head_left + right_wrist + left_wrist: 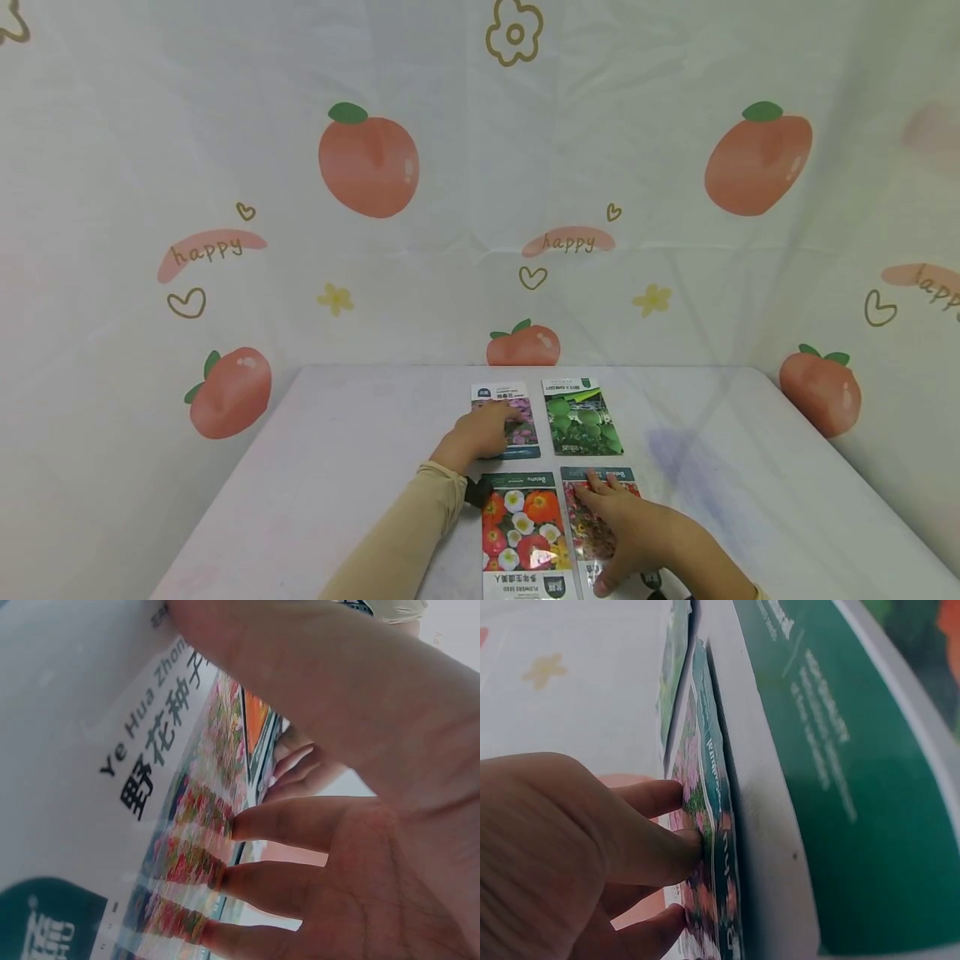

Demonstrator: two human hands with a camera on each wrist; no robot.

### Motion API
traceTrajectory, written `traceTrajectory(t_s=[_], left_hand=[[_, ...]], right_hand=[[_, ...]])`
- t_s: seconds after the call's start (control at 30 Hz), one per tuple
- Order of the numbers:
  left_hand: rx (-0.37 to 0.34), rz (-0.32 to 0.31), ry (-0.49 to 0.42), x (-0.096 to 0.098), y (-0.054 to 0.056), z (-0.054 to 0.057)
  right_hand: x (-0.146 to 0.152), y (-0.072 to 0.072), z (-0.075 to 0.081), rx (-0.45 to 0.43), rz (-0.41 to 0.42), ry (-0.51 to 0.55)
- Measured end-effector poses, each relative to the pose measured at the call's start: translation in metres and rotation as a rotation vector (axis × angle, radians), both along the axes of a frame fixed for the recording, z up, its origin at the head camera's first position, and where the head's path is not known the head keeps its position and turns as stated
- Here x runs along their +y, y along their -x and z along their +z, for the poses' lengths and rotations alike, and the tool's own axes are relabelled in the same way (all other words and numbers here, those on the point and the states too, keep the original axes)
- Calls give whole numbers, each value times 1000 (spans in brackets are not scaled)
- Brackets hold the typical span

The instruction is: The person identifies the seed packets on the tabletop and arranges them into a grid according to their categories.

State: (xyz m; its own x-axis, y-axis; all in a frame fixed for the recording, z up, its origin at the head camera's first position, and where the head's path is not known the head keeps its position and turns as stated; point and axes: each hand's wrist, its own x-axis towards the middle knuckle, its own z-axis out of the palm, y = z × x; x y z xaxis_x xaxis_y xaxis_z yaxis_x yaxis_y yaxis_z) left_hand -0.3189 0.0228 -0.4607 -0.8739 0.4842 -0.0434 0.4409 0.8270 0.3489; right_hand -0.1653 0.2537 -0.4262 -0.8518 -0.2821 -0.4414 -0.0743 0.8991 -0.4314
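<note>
My left hand rests its fingertips on a flower seed packet with pink and purple blooms, lying at the far left of a group of packets. In the left wrist view, the thumb and fingertips touch the face of that packet near its green band. Spread fingers of my right hand lie on a wildflower seed packet at the near right. The right wrist view shows fingertips on the printed flowers of this packet, with the thumb over its white label end.
Beside the left forearm lies a seed packet with red, orange and white flowers. A green-leaf seed packet lies at the far right of the group. All rest on a white-covered table, backed by a fruit-printed curtain.
</note>
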Motion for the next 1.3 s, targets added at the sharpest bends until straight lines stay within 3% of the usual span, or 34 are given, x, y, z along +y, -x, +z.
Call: traceTrajectory(t_s=[0.93,1.13,1.3], left_hand=[[-4,-29,6,11,-3,6],[33,-47,38,13,-6,9],[114,-68,108,16,-12,11]], right_hand=[[0,2,1,3,3,1],[2,3,-2,21,12,-2],[2,4,-4,45,36,-4]])
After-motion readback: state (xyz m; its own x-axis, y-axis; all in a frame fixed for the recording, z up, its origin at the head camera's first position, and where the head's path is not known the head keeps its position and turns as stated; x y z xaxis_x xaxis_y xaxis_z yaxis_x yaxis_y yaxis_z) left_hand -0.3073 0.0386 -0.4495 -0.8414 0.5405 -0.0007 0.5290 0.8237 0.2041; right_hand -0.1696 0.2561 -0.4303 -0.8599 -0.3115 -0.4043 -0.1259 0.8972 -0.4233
